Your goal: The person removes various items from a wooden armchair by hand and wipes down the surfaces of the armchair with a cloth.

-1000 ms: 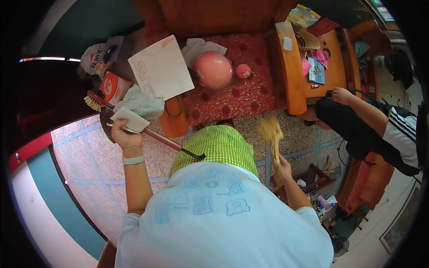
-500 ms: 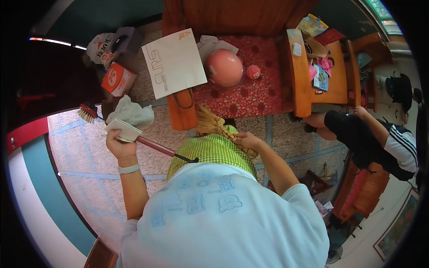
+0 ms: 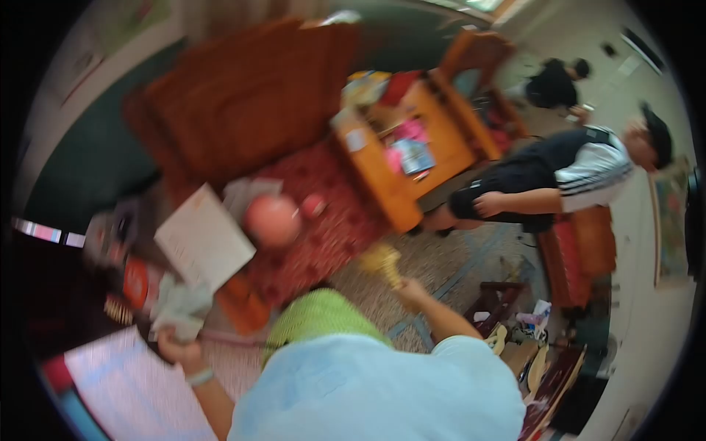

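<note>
A: What is nearest?
B: A person in a pale blue shirt (image 3: 382, 389), seen from above, with two bare arms reaching forward and apart.

A: How are the hands?
B: Blurred, but both look closed. The left hand (image 3: 181, 350), a band (image 3: 198, 377) at its wrist, has its fingers curled on one pale folded cloth (image 3: 180, 324) and one long-handled brush (image 3: 232, 339). The right hand (image 3: 412, 293) is wrapped around the handle of one straw whisk (image 3: 384, 263).

A: Their pose?
B: The left arm is low and out to the side; the brush lies across the body, its bristles pointing outward. The right arm angles forward and inward, the whisk's head over the floor (image 3: 441, 266) near the seat's edge.

A: And beyond?
B: One fluffy grey cloth (image 3: 182, 295) near the left hand, and one white paper bag (image 3: 204, 239). Two pink balls, a large ball (image 3: 273, 220) and a small ball (image 3: 314, 206), rest on a red patterned seat (image 3: 331, 239). Farther off are two other people: one with a striped sleeve (image 3: 599, 173), another in dark clothes (image 3: 551, 85).
</note>
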Available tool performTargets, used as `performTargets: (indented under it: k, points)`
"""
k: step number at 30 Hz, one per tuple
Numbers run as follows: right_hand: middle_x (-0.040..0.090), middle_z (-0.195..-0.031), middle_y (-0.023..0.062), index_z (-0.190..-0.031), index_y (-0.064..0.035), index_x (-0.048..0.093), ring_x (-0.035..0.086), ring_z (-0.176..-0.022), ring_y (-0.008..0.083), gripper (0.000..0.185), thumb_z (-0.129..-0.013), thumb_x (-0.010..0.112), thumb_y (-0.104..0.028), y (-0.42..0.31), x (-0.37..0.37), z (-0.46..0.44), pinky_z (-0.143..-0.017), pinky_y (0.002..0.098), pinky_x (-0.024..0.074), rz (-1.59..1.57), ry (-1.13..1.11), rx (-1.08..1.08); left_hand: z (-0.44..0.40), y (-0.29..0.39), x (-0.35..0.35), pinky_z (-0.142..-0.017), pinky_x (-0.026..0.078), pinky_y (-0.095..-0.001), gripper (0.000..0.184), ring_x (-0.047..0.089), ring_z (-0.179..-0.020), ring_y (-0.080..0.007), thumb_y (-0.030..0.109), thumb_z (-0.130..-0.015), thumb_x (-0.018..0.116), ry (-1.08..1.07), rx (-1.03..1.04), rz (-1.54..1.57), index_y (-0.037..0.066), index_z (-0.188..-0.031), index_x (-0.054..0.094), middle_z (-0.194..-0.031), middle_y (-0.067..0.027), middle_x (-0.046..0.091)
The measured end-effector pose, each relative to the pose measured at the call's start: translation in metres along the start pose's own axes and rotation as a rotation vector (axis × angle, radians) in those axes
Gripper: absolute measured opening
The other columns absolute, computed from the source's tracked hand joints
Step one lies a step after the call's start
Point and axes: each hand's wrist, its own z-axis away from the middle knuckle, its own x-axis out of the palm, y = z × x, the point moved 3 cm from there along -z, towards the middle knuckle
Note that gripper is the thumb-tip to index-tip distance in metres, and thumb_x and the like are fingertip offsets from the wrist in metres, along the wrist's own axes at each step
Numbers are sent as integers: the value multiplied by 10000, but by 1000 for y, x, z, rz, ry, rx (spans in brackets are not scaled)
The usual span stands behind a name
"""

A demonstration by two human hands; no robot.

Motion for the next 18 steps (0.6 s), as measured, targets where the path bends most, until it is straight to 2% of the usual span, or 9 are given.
performTargets:
  k: [2,4,5,7,9,10,13,15,18]
  points:
    - [592,-794,44,-1229,-199,528,538,-577,135,415,-823,600,-246,-25,1,25,-484,312,475,-166,-243,-65,-42,-20,-44,-855,464,-384,352,559,-963,-270,111,-636,492,-3,18,-12,12,-965,564,-996,-109,585]
    - [589,-922,68,-1302,-222,441,575,-671,164,509,-822,603,-277,-54,-6,45,-544,310,509,-53,-516,-81,-50,-29,-25,-851,464,-383,355,562,-961,-263,122,-639,491,-19,24,-41,15,-968,569,-984,-103,589]
    - [588,-1002,95,-1296,-209,450,586,-797,194,527,-805,624,-290,-56,0,33,-587,318,523,35,-522,-128,-48,-34,-8,-842,469,-381,346,564,-951,-258,120,-650,496,-61,-5,-22,30,-976,568,-985,-96,586]
    - [575,-1096,111,-1283,-162,464,573,-895,214,554,-779,653,-294,-75,9,21,-640,324,527,341,-535,-370,-38,-45,29,-833,474,-379,337,567,-941,-253,118,-662,501,-96,-38,-14,45,-985,567,-986,-88,583]
    - [568,-1136,135,-1256,-102,482,574,-932,223,566,-755,676,-279,-100,16,24,-674,311,523,282,-634,-235,-27,-44,56,-847,464,-379,339,564,-934,-254,98,-635,511,29,-118,1,50,-966,568,-965,-81,587]
    - [582,-1110,153,-1223,-59,500,589,-927,230,553,-743,680,-264,-102,31,3,-710,319,515,477,-568,-409,-37,-49,40,-859,457,-382,350,561,-938,-258,90,-623,513,9,-88,-36,49,-967,567,-962,-80,589]
    - [638,-953,139,-1125,-112,582,629,-813,240,467,-707,672,-300,-132,59,-31,-710,377,496,820,-469,-588,-45,-66,55,-823,468,-362,328,579,-875,-247,66,-597,504,-37,-31,-64,48,-916,579,-917,-76,599]
    - [647,-862,125,-1031,-138,631,633,-786,244,367,-702,656,-299,-142,71,-63,-689,373,495,905,-390,-574,-38,-72,78,-835,467,-365,343,577,-889,-248,53,-582,501,-20,-74,-61,32,-916,575,-902,-79,600]
    - [652,-862,106,-954,-156,653,626,-806,275,275,-715,631,-290,-179,37,-61,-698,373,504,864,-461,-584,-38,-76,92,-841,464,-375,359,570,-909,-259,52,-578,497,39,-91,-67,30,-928,570,-911,-85,594]
